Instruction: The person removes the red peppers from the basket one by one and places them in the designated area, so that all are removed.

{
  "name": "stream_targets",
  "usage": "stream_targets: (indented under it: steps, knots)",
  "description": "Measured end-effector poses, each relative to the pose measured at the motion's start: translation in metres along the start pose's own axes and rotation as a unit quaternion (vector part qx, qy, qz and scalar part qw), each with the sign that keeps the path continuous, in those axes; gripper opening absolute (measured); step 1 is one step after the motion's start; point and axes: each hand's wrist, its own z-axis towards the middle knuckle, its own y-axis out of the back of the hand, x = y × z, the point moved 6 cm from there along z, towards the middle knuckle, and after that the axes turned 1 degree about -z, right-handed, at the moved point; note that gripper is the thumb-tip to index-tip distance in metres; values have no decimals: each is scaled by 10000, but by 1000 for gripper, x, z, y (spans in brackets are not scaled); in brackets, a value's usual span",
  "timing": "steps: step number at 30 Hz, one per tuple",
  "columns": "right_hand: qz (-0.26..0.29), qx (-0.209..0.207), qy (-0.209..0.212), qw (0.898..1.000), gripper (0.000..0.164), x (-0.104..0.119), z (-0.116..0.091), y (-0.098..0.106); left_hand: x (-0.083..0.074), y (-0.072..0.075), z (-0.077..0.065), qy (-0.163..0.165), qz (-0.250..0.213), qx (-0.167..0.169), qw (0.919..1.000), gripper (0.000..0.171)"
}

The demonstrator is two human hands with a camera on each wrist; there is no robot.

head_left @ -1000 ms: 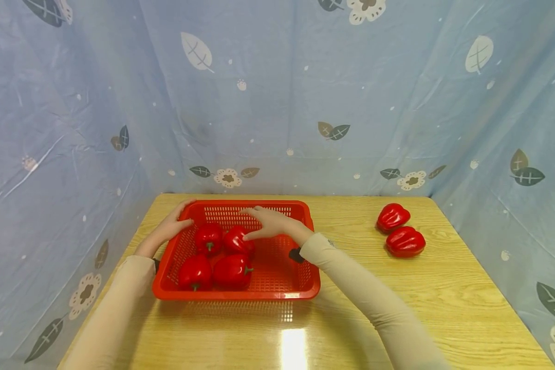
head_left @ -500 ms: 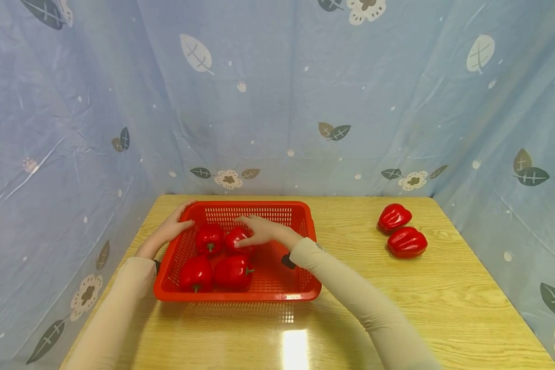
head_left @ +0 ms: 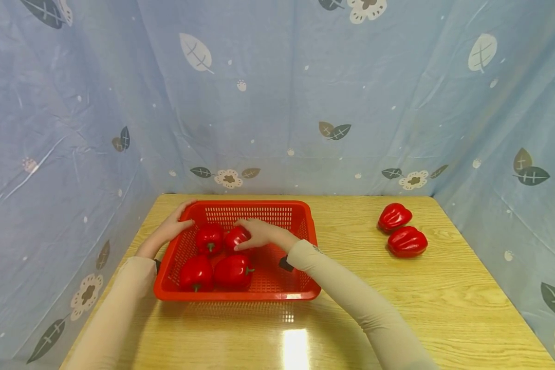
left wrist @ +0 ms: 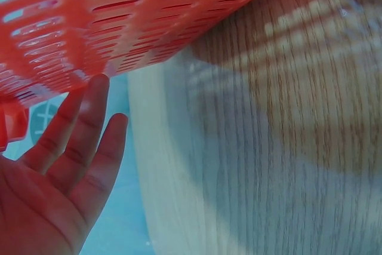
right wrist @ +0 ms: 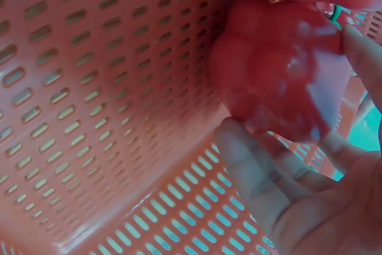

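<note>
A red plastic basket (head_left: 237,296) with slotted walls stands on the table, several red bell peppers inside. My left hand (head_left: 168,229) holds its left rim, thumb over the edge and fingers (left wrist: 89,126) outside the wall. Inside the basket, my right hand (head_left: 260,234) grips the back right bell pepper (right wrist: 274,70), its thumb near the green stem and its fingers (right wrist: 248,162) against the opposite side. To that pepper's left sits another bell pepper (head_left: 209,239). Two more, a front left bell pepper (head_left: 196,273) and a front middle bell pepper (head_left: 233,271), lie nearer me.
Two red bell peppers, one behind (head_left: 394,217) and one in front (head_left: 407,242), lie on the wooden table (head_left: 444,303) right of the basket. A blue patterned curtain (head_left: 277,92) surrounds the table's back and sides.
My right hand has moved left and down onto the back right bell pepper, its thumb and fingers now around it. The left hand stays at the basket's rim.
</note>
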Motion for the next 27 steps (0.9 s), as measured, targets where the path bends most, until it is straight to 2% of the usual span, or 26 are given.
stream_targets:
  steps: [6, 14, 27]
  knots:
    - [43, -99, 74, 9999, 65, 1, -2, 2, -1, 0, -1, 21, 70, -40, 10000, 65]
    - [415, -257, 66, 9988, 62, 3, -8, 8, -1, -1, -1, 25, 127, -58, 9999, 65]
    - [848, -542, 109, 9949, 63, -12, -20, 23, -2, -1, -2, 131, 167, -41, 9998, 66]
